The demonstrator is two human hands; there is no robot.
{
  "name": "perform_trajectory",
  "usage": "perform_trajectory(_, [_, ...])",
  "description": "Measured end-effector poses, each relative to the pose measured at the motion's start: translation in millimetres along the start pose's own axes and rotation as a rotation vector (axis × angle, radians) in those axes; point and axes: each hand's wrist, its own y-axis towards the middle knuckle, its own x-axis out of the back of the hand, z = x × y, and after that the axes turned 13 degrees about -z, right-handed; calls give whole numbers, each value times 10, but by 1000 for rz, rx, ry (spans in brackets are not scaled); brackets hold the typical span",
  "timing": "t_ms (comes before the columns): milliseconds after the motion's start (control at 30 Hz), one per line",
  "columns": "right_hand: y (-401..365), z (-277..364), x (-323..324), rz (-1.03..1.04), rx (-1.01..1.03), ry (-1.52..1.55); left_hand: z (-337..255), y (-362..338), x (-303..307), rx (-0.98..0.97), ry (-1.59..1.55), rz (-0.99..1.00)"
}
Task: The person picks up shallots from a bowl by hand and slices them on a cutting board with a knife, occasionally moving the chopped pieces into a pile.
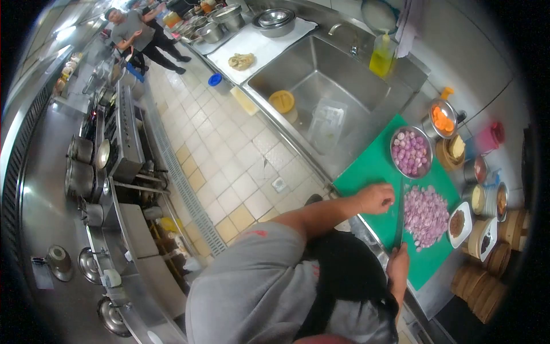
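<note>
My right hand (398, 264) is wrapped around the handle of a long kitchen knife (400, 215), whose dark blade lies over the green cutting board (366, 163). Beside the blade spreads a pile of sliced shallots (425, 218). My left hand (376, 198) is above the board near the far part of the blade, its fingers curled together; whatever they may hold is hidden. A metal bowl of whole peeled shallots (410, 151) stands on the board, past the knife tip.
Beside the board is a steel sink (292, 69) holding a yellow-lidded container (282, 102). Along the wall stand a bowl of carrot pieces (443, 119), a white dish of brown food (457, 225) and bamboo steamers (478, 286). A stove (126, 135) lies behind me; another person (134, 34) stands far off.
</note>
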Motion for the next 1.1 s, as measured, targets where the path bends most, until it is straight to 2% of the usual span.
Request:
perform_trajectory(100, [95,119,-24,78,-1,12,131,21,47,-11,23,4])
perform_trajectory(133, [4,20,60,119,-77,-13,82,-24,-37,-24,19,8])
perform_trajectory(167, [-11,-25,22,75,-86,43,88,-14,-1,1,14,26])
perform_trajectory(200, [-35,86,103,39,-56,57,124,-70,-38,112,50,93])
perform_trajectory(233, [-29,193,174,94,-132,43,127,-63,4,30,94,75])
perform_trajectory(267, [-73,11,59,20,-44,51,59,-61,8,176,63,114])
perform_trajectory(300, [-86,28,104,82,-75,0,145,-124,-55,153,57,103])
perform_trajectory(333, [-95,227,250,120,-156,-5,-6,65,40,-28,9,29])
perform_trajectory(367, [-101,395,385,159,-223,-2,-44,89,53,-11,24,44])
perform_trajectory(533, [-247,306,372,91,-32,-128,-54,85,45,24,-12,59])
perform_trajectory(833, [-322,357,542,109,12,-195,-48,99,39,4,-55,39])
perform_trajectory(1000, [-194,218,128,6,60,-86,-68,99,35,16,-80,25])
perform_trajectory(1100, [-167,288,213,23,58,-103,-67,114,48,-10,-61,28])
